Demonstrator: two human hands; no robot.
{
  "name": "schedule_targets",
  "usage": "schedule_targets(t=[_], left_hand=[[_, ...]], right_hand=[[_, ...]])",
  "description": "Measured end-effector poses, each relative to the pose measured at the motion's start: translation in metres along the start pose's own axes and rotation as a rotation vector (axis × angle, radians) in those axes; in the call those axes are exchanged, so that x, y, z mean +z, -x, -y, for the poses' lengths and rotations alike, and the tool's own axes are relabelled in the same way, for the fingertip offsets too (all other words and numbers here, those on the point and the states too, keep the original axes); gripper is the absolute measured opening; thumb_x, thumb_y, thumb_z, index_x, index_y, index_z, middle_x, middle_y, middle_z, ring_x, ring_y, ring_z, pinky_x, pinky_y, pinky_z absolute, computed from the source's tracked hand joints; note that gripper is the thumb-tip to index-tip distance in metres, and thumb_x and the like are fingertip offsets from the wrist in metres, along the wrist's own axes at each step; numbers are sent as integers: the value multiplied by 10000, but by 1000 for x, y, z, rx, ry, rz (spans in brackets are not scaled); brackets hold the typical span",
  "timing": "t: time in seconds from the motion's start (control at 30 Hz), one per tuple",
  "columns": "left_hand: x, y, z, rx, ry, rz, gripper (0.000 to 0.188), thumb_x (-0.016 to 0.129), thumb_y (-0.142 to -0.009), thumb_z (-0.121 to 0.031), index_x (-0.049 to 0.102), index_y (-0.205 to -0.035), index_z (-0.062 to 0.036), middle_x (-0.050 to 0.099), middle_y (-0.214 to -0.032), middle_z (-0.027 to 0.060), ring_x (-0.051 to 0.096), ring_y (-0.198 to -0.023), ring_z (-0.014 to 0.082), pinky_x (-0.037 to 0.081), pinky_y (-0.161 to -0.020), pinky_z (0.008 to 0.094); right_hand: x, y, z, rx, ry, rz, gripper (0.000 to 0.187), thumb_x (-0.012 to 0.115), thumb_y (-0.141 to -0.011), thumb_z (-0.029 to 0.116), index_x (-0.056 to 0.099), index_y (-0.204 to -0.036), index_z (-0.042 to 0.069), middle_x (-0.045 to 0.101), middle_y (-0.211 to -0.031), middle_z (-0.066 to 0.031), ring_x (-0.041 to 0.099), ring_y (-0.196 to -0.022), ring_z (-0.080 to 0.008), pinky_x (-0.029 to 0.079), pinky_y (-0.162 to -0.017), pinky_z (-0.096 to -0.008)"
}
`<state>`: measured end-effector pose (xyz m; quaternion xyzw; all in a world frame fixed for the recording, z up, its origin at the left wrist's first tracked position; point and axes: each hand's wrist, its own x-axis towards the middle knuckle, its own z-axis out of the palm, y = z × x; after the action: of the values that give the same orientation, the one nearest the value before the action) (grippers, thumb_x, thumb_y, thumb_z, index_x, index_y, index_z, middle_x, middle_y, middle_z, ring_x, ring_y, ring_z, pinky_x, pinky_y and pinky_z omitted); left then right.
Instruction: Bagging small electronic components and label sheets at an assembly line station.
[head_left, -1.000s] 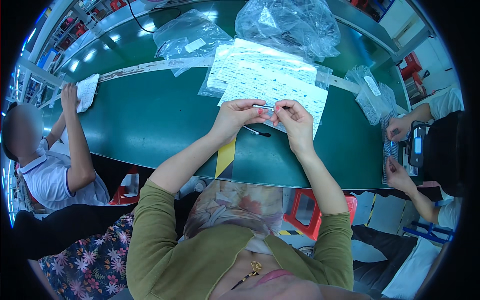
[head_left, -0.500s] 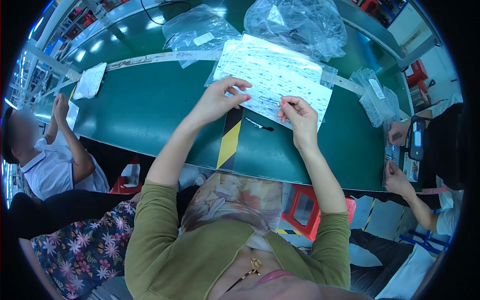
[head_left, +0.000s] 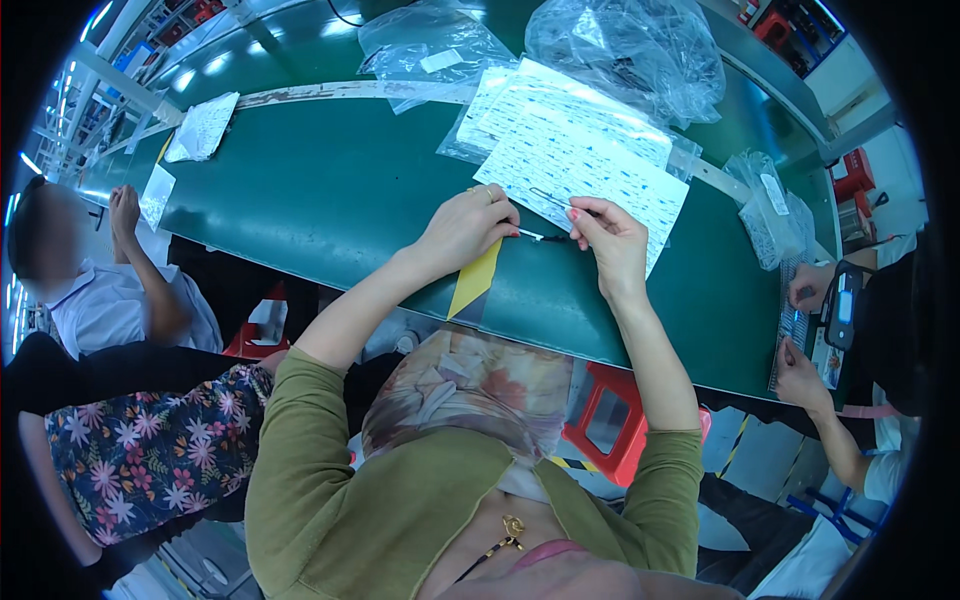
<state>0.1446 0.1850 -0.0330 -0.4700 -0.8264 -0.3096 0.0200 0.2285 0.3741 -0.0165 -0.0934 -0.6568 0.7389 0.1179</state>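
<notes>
In the pinched fingers of my right hand point(head_left: 615, 245) is a slim dark looped piece point(head_left: 548, 196), too fine to name for sure. Its loop reaches left over a white sheet with blue marks point(head_left: 585, 165). My left hand point(head_left: 465, 230) is closed at the near left corner of that sheet. Its thumb and fingertips are on the left end of a small slim white-and-black piece point(head_left: 541, 237), which is at the green table. The black end of this piece points toward my right hand.
Clear plastic bags point(head_left: 625, 60) lie behind the sheets on the green table point(head_left: 330, 180). Yellow-black tape point(head_left: 473, 285) crosses the near edge. A bagged bundle point(head_left: 770, 210) and a co-worker's hands point(head_left: 800, 375) are at right; another person point(head_left: 130, 290) sits at left.
My left hand has come down to the small white-and-black piece on the table and closed on its end. My right hand still holds the looped piece. The whole view has shifted slightly.
</notes>
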Motion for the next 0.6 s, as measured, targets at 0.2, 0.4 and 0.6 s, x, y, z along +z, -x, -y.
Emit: schedule_targets(t=[0.2,0.4,0.6], left_hand=[[-36,33,43,-70,-210,-242,60,616,-718,-108,591,-734,-56,528,-777,68,530,-775,242,440,-669,334],[-84,70,105,-224,-299,-328,46,607,-730,-113,594,-735,-69,530,-781,53,520,-786,233,431,-708,324],[-106,82,152,-265,-270,-373,53,620,-736,-124,620,-748,-73,550,-787,42,517,-781,210,425,-708,309]], right_hand=[[7,1,-6,22,78,63,145,607,-791,20,626,-927,-24,602,-721,-28,519,-609,-55,384,-531,-167],[39,-1,-9,-10,181,256,129,630,-780,31,641,-906,7,608,-770,-23,520,-629,-46,391,-562,-158],[116,-28,-18,-265,346,346,122,647,-764,95,640,-865,27,584,-749,-40,519,-622,-82,408,-591,-203]])
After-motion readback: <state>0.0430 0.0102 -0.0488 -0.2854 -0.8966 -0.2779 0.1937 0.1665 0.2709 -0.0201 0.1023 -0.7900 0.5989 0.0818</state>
